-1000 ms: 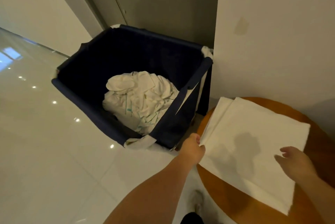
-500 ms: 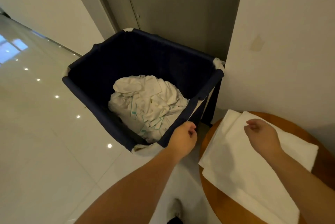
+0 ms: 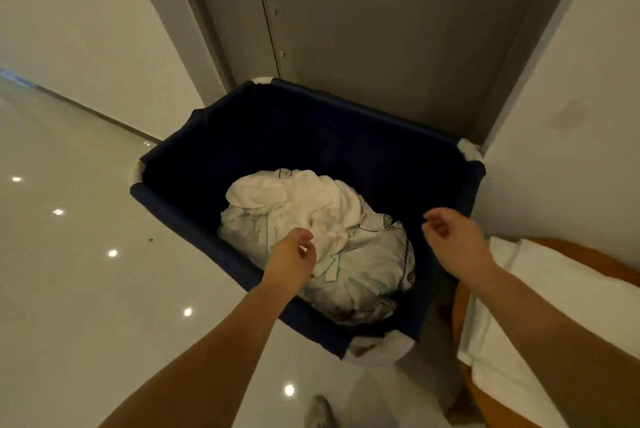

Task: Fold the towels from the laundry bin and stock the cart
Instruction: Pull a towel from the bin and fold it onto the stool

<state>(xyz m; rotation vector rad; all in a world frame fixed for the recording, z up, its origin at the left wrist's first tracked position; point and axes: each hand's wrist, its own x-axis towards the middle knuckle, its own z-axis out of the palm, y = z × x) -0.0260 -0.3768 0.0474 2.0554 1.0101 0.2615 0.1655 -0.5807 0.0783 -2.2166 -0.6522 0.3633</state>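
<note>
Both hands hang over the navy laundry bin (image 3: 346, 136) at mid-frame, loosely curled and empty: the left hand (image 3: 294, 254) just above the crumpled towels (image 3: 311, 202) heaped inside, the right hand (image 3: 453, 237) near the right rim. A folded towel (image 3: 540, 289) lies on the table (image 3: 602, 256), lower right. Fetching another looks the step; next, pinch a loose edge

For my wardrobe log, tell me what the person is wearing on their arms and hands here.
Nothing shows. The left forearm and right forearm are bare, no sleeves in view; the left hand and right hand have no gloves, watch, rings or bracelets.
</note>
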